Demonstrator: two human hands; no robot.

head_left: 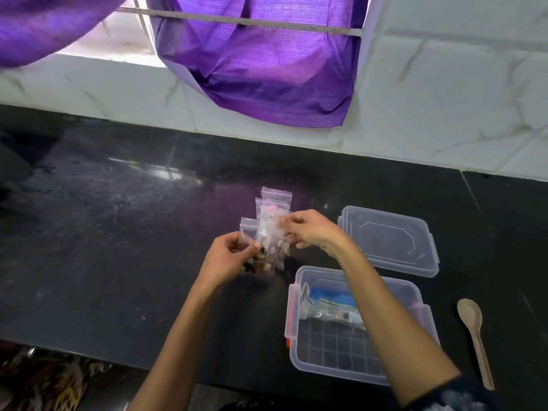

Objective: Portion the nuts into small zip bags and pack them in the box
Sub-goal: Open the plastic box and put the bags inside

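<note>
Zip bags: several small clear zip bags (268, 232) are bunched together and held upright just above the table, between the two hands; dark and pale nuts (262, 261) sit in their lower ends, the sealed tops fan out beyond the fingers.
Left hand: the left hand (229, 256) grips the lower part of the bunch, thumb curled across the front of the bags where the nuts lie.
Right hand: the right hand (307, 229) pinches the upper edge of one bag — fingers bent round the plastic, just across from the left hand.
Box: a clear plastic box (355, 372) stands open on the table under the right forearm, nearer the person than the hands; clips show on its left wall, one orange.
Box contents: a packet with blue on it and a clear bag (326, 310) lie at the far end of the box; what they hold is not clear.
Lid: the box's clear lid (388, 238) lies flat just to the right of the right hand — beyond the box and apart from it.
Spoon: a wooden spoon (474, 330) lies to the right of the box, bowl pointing away from the person.
Table: a dark, glossy table (118, 232) carries everything.
Behind: a white marbled tile wall (444, 99) rises beyond the hands, with purple cloth (261, 69) hanging over it.
</note>
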